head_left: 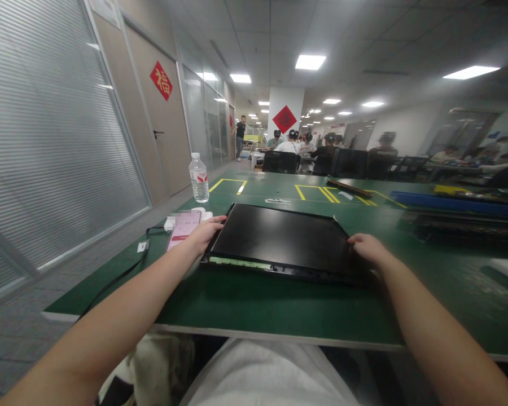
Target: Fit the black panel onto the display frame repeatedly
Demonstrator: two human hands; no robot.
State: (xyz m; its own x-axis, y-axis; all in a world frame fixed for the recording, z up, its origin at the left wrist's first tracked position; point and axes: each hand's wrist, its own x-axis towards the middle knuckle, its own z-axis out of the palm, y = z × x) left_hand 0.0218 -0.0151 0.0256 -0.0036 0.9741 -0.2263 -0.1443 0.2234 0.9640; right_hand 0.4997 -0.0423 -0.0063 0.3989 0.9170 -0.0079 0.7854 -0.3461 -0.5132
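Note:
A flat black panel [281, 239], like a display screen, lies on the green table [254, 304] in front of me, its near edge showing a pale green strip. My left hand [205, 231] grips the panel's left edge. On the opposite side, my right hand [366, 247] holds the right edge near the front corner. Both forearms reach across the table's front edge. The panel looks slightly lifted at the near side, though I cannot tell for sure.
A pink phone [183, 228] lies just left of my left hand, with a white charger and black cable [122, 273] running off the table. A water bottle [199, 178] stands further back. Dark panels and a blue strip [457, 204] lie at right. Seated people work at far tables.

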